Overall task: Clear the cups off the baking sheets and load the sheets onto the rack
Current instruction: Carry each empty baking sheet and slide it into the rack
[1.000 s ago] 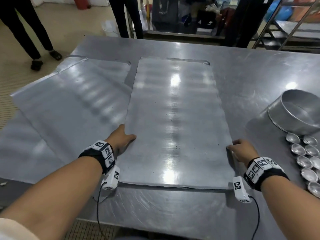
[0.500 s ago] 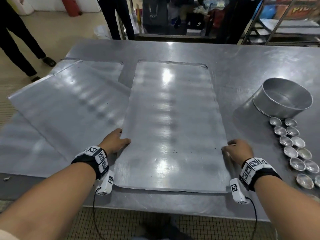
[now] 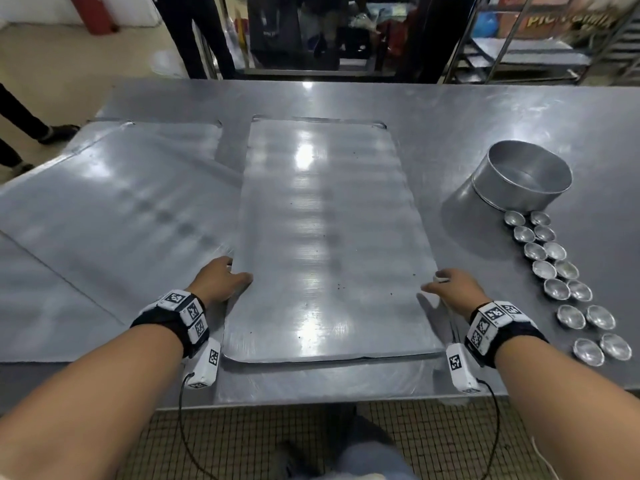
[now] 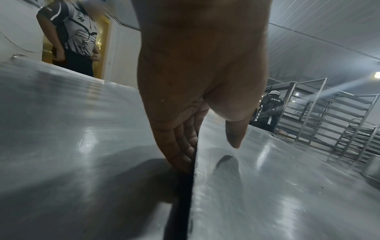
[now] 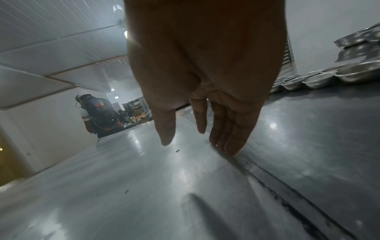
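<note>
A bare baking sheet (image 3: 329,237) lies lengthwise in the middle of the steel table (image 3: 485,109). My left hand (image 3: 235,271) is at its left long edge. In the left wrist view the straight fingers (image 4: 180,146) reach under that edge and the thumb hovers just above the sheet (image 4: 287,178). My right hand (image 3: 433,282) is at the right long edge, fingers (image 5: 230,138) straight with their tips at the rim of the sheet (image 5: 123,178), thumb over it. A second bare sheet (image 3: 114,202) lies at the left. Small metal cups (image 3: 554,271) stand in two rows at the right.
A round metal pan (image 3: 523,178) stands behind the cups (image 5: 320,79). A tall tray rack (image 4: 333,116) stands beyond the table's far right. People stand past the far and left sides. The table's front edge (image 3: 311,396) is close to me.
Both hands have stayed at the middle sheet's long edges. The view has pulled back and up, bringing more of the cup rows and the floor below the table into sight.
</note>
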Demonstrator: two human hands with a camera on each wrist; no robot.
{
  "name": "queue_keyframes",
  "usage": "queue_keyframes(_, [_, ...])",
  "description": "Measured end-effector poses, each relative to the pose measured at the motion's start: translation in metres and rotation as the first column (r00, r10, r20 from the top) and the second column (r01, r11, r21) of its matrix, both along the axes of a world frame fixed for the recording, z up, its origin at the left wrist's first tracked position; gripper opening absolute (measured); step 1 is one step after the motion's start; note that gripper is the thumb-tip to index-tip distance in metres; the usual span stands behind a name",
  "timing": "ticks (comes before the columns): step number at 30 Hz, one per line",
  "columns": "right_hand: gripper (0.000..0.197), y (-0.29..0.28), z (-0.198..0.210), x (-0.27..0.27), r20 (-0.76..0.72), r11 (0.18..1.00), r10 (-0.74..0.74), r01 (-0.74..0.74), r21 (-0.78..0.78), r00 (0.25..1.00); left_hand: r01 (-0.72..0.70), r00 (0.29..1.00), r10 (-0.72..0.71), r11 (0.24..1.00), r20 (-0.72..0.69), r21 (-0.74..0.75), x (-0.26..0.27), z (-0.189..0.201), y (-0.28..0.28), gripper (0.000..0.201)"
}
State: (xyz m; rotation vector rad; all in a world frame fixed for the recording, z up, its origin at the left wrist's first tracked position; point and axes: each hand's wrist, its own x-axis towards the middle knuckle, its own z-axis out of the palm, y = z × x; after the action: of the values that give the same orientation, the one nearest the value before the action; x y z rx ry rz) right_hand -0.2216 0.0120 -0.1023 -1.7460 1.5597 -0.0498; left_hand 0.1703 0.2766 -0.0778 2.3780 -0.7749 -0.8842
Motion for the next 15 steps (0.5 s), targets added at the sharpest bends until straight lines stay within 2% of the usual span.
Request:
queue_keyframes(2, [0.067,-0.008,0.000,0.003,0.033,1.000,-0.017,0.017,0.015,0.999,-0.001,1.000,0.001,1.000,0.005,-0.004,0.003,-0.001,-0.005,0.034])
queue_keyframes(6, [0.065,-0.032,-0.001,0.021,0.080,1.000,-0.010,0.008,0.018,0.997,-0.018,1.000,0.018,1.000,0.001,0.013,0.021,-0.013,-0.019,0.058])
queue_keyframes(10, [0.064,-0.066,0.002,0.045,0.111,1.000,-0.001,-0.001,0.021,0.994,-0.066,0.998,0.066,0.998,0.004,0.014,0.025,-0.005,-0.045,0.052])
queue_keyframes(15, [0.067,-0.110,0.003,0.079,0.168,1.000,0.011,-0.015,0.022,0.986,-0.195,0.981,0.195,0.981,0.014,-0.007,0.029,0.001,-0.079,0.032])
